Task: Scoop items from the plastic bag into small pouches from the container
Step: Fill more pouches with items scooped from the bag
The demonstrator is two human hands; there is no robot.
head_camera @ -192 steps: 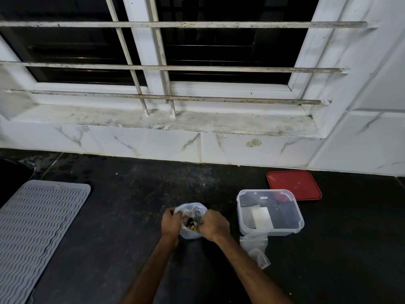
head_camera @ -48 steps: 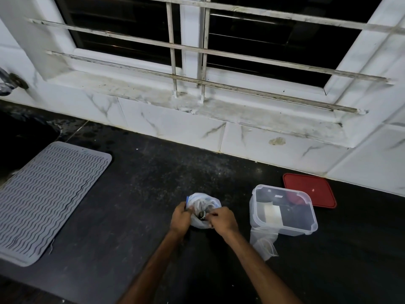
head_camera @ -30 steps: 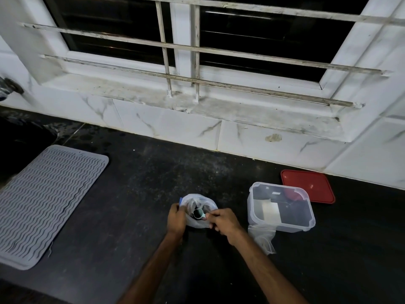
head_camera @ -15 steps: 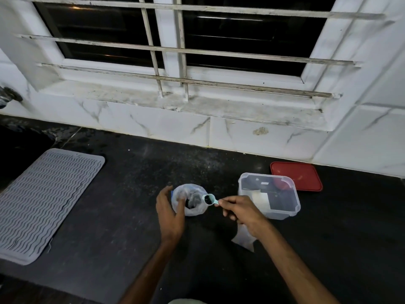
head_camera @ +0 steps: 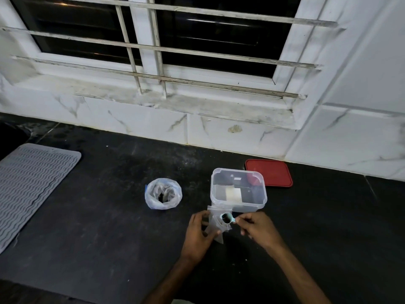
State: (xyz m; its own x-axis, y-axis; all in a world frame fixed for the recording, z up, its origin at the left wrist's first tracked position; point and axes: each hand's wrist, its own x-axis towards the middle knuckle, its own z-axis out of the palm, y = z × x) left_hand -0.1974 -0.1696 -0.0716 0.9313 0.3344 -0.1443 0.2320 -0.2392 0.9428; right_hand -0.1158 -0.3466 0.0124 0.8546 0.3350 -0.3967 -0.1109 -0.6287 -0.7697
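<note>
Hands have moved off the plastic bag (head_camera: 163, 194), which stands alone left of the clear container (head_camera: 245, 206) | left hand (head_camera: 198, 233) grips small pouch (head_camera: 215, 226) | right hand (head_camera: 256, 227) pinches teal scoop (head_camera: 227, 217) at pouch mouth

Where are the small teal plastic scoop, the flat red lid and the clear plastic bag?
small teal plastic scoop (head_camera: 231, 218), head view, bowl's rim.
flat red lid (head_camera: 274, 172), head view, its top face.
clear plastic bag (head_camera: 150, 201), head view, left outer wall.
</note>
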